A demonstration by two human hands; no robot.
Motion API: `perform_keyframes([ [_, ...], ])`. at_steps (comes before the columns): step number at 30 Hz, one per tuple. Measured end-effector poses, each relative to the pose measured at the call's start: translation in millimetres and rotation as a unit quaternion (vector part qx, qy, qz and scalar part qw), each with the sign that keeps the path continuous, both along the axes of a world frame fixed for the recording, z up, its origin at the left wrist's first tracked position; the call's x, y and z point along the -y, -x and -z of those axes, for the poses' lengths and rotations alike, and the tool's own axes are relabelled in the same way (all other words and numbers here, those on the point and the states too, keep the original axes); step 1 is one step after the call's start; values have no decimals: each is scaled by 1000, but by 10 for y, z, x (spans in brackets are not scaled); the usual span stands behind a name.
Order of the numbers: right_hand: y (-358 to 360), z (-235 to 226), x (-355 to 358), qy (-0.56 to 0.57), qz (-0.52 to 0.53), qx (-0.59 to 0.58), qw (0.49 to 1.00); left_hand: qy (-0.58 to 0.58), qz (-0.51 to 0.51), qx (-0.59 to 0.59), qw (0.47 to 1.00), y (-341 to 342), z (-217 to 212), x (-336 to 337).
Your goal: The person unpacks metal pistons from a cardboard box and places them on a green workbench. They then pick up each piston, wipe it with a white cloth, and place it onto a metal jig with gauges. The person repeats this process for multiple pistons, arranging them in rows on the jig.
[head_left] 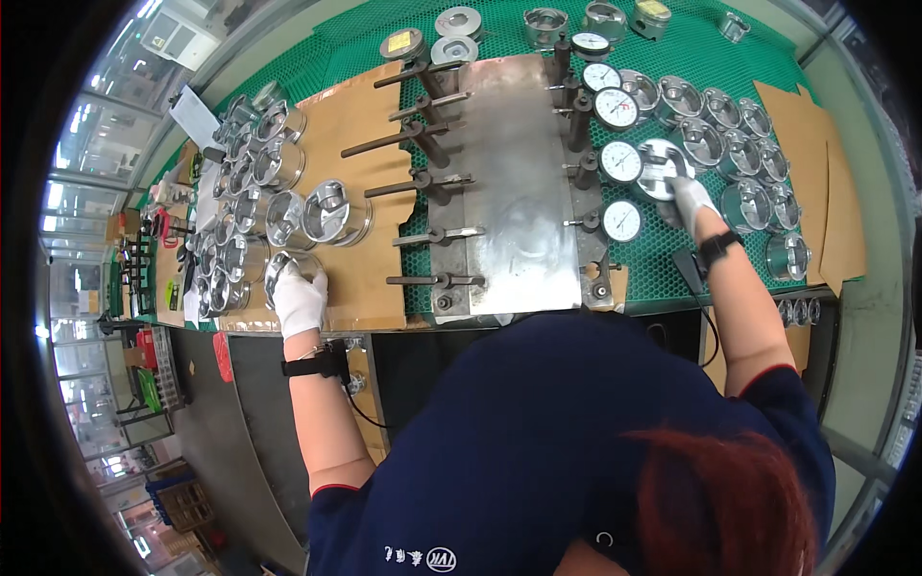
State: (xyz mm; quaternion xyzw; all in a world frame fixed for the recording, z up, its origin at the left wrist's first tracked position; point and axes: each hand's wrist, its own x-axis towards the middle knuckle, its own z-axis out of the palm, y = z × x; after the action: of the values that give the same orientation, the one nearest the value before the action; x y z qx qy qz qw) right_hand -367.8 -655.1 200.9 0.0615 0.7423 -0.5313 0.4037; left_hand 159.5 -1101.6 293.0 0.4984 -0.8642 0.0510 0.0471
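Observation:
My left hand [302,300], in a white glove, grips a shiny metal piston [278,270] at the near edge of the brown cardboard, beside a group of similar pistons. At the right, my gloved right hand [691,202] has its fingers on the lower right rim of another piston [661,171], whose hollow side with inner webs faces up. That piston sits right beside a white-faced dial gauge [621,161]. Two larger-looking pistons [336,213] stand on the cardboard just beyond my left hand. The fingertips of both hands are partly hidden.
Between my hands lies a long steel plate [521,182] with lever handles [389,142] down its left side and several dial gauges down its right. Rows of pistons [741,154] stand on green mesh matting [663,259] at the right. A cardboard sheet [840,192] lies beyond them.

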Motion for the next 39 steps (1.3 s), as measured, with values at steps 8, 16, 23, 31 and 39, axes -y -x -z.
perform_keyframes([
  [8, 182, -22, 464, 80, 111, -54, 989, -37, -57, 2, 998, 366, -358, -539],
  [16, -851, -1230, 2, 154, 49, -163, 973, -331, -195, -394, 835, 68, -631, -750],
  [23, -1816, -1979, 445, 221, -341, -227, 885, -659, 50, -510, 551, 915, -1512, -1610],
  [31, -2222, -1739, 756, 184, -358, -498, 768, -593, 185, -155, 768, 1381, -1140, -1669],
  [39, -2305, -1600, 954, 85, -327, -589, 734, -244, 505, -205, 802, 1690, -738, -1839],
])
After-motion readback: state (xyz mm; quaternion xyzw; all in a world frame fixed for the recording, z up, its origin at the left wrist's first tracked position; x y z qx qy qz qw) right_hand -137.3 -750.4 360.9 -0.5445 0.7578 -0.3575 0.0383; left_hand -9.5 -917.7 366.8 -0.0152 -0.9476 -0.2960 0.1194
